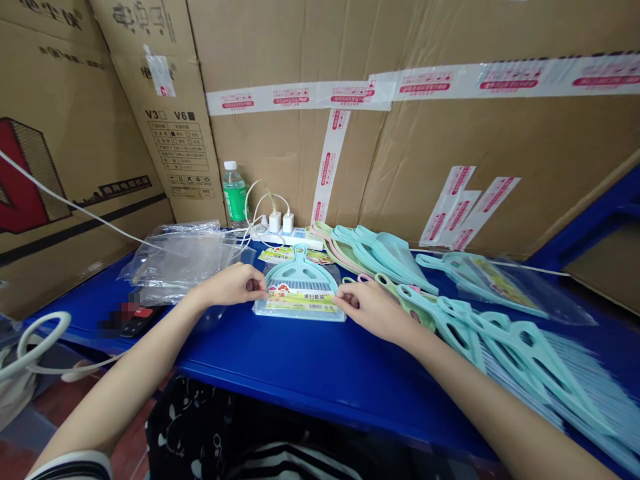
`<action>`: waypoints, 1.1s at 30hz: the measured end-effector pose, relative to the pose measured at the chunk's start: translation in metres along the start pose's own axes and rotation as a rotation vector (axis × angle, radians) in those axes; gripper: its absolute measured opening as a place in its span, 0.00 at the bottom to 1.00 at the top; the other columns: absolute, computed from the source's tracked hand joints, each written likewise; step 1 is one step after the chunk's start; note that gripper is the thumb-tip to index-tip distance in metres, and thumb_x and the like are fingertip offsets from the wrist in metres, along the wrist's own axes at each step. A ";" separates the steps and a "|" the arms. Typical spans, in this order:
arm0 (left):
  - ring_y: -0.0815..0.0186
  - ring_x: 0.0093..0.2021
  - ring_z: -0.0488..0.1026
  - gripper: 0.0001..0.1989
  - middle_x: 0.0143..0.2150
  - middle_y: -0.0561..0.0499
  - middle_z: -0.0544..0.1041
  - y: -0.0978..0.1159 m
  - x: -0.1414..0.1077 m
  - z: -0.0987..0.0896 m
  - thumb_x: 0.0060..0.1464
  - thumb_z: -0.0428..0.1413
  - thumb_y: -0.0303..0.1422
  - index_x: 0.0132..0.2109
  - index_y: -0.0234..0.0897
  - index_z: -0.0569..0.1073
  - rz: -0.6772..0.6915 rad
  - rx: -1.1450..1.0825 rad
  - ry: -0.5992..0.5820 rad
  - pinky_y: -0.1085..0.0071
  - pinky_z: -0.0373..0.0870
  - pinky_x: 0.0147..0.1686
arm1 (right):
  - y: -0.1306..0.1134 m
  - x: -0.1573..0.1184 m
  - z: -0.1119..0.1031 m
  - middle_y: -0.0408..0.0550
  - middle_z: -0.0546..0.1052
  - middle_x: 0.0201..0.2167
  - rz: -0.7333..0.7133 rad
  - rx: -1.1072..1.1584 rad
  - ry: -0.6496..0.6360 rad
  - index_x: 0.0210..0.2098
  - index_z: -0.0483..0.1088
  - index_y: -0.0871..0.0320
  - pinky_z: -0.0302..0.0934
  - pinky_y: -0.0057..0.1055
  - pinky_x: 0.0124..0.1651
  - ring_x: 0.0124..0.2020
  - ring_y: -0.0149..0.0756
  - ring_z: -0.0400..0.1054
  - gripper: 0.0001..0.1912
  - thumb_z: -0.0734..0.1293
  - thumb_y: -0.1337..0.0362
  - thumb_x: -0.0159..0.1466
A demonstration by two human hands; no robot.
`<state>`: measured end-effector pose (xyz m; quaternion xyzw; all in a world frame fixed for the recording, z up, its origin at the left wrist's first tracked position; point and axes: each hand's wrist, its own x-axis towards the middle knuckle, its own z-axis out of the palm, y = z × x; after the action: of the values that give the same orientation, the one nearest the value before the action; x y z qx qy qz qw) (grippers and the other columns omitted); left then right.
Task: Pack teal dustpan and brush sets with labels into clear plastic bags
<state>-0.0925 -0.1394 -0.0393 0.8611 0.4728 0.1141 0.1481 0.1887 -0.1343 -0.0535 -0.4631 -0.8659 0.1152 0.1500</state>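
Observation:
A light-blue dustpan and brush set (300, 270) lies flat on the blue table in front of me, its handle pointing away. Across its lower part sits a yellow-green printed label card (303, 299) with mushrooms on it. My left hand (237, 285) pinches the card's left edge between thumb and finger. At the opposite edge, my right hand (367, 303) is closed on the card in the same way. Clear plastic (327, 270) shows around the set; whether the set is inside a bag, I cannot tell.
Loose brushes (520, 353) and dustpans (385, 257) are piled on the right, with a bagged set (495, 280) behind. Clear bags (185, 260) lie left, near a dark device (137, 322). A power strip (295, 237), bottle (235, 197) and cardboard (280, 153) stand behind.

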 end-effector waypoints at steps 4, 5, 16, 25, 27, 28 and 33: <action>0.72 0.22 0.68 0.08 0.21 0.57 0.73 -0.001 0.001 0.002 0.51 0.55 0.34 0.28 0.36 0.73 -0.009 -0.030 -0.001 0.76 0.60 0.26 | 0.004 0.003 0.009 0.37 0.69 0.17 0.029 0.137 0.016 0.21 0.57 0.54 0.51 0.26 0.26 0.20 0.30 0.63 0.12 0.61 0.68 0.60; 0.72 0.22 0.68 0.07 0.21 0.57 0.72 0.000 0.001 0.002 0.51 0.55 0.33 0.27 0.36 0.72 -0.008 -0.037 0.004 0.76 0.61 0.26 | 0.005 0.004 0.011 0.37 0.69 0.17 0.039 0.162 0.011 0.22 0.57 0.54 0.51 0.26 0.25 0.20 0.30 0.63 0.11 0.61 0.68 0.59; 0.72 0.22 0.67 0.03 0.21 0.58 0.71 0.004 -0.001 0.002 0.49 0.52 0.31 0.29 0.37 0.67 -0.019 -0.008 0.038 0.74 0.61 0.26 | 0.007 0.007 0.016 0.31 0.64 0.14 0.050 0.162 0.009 0.30 0.59 0.54 0.48 0.26 0.25 0.18 0.31 0.61 0.07 0.58 0.73 0.57; 0.72 0.21 0.67 0.02 0.21 0.57 0.71 0.006 -0.001 0.002 0.49 0.51 0.29 0.29 0.37 0.66 -0.012 0.019 0.046 0.74 0.59 0.26 | 0.007 0.006 0.017 0.31 0.62 0.14 0.056 0.184 -0.011 0.29 0.55 0.53 0.47 0.27 0.24 0.18 0.31 0.60 0.08 0.57 0.73 0.57; 0.72 0.21 0.66 0.02 0.21 0.57 0.70 0.006 0.000 0.002 0.48 0.51 0.29 0.29 0.37 0.66 -0.002 0.009 0.048 0.74 0.59 0.26 | 0.008 0.006 0.017 0.31 0.61 0.14 0.055 0.188 -0.015 0.30 0.54 0.52 0.48 0.27 0.24 0.18 0.31 0.60 0.09 0.57 0.73 0.58; 0.72 0.21 0.66 0.02 0.21 0.57 0.70 0.006 0.000 0.003 0.48 0.51 0.29 0.29 0.37 0.66 0.003 0.001 0.049 0.74 0.59 0.26 | 0.008 0.006 0.018 0.31 0.61 0.14 0.055 0.187 -0.013 0.30 0.54 0.52 0.48 0.27 0.25 0.18 0.32 0.60 0.08 0.57 0.73 0.58; 0.73 0.20 0.64 0.02 0.20 0.58 0.69 0.006 0.000 0.003 0.48 0.50 0.30 0.29 0.37 0.66 0.028 -0.052 0.045 0.75 0.60 0.25 | 0.009 0.007 0.018 0.33 0.64 0.18 0.079 0.189 0.019 0.35 0.56 0.53 0.48 0.28 0.26 0.22 0.33 0.63 0.08 0.59 0.71 0.59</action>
<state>-0.0871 -0.1430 -0.0397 0.8607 0.4609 0.1476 0.1580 0.1850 -0.1249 -0.0724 -0.4817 -0.8308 0.1979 0.1965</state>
